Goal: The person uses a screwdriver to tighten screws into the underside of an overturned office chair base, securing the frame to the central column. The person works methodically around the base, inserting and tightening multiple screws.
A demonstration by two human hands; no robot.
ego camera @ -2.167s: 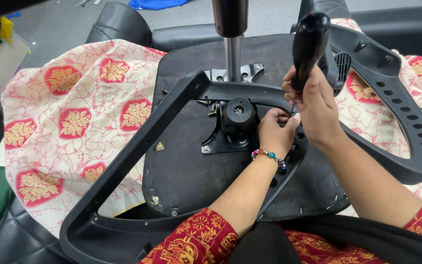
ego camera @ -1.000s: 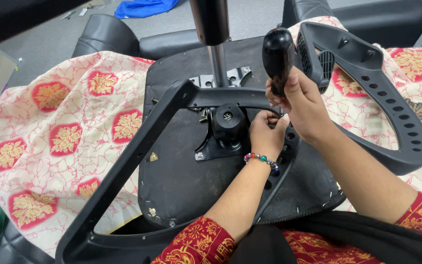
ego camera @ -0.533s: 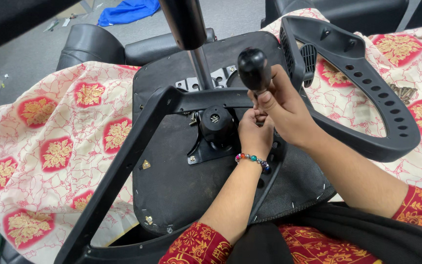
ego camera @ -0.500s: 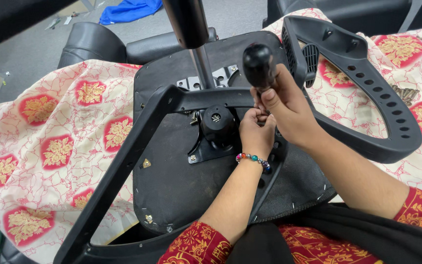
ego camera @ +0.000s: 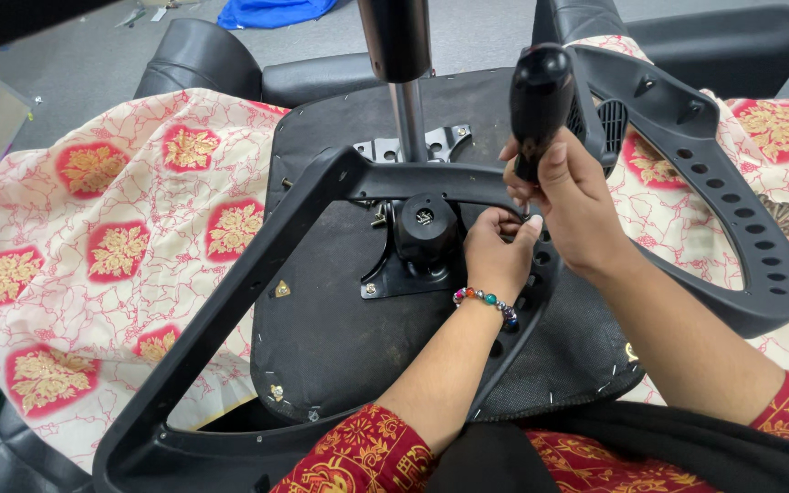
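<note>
Where fabric's stapled: ribbed black handle (ego camera: 541, 100).

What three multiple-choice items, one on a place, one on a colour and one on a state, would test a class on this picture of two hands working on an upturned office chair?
1. Where is the black tool handle?
A. flat on the cloth
B. in the right hand, upright above the seat underside
C. on the floor

2. What colours has the patterned cloth beneath the chair?
A. cream with red and gold
B. plain blue
C. green stripes

3. How is the left hand placed?
A. open, palm up
B. resting on the cloth
C. fingers pinched close under the tool's tip, beside the black knob

Answers: 1 B, the right hand's fingers wrap the handle; 2 A, red and gold motifs on cream; 3 C, its fingertips meet by the armrest frame.
</note>
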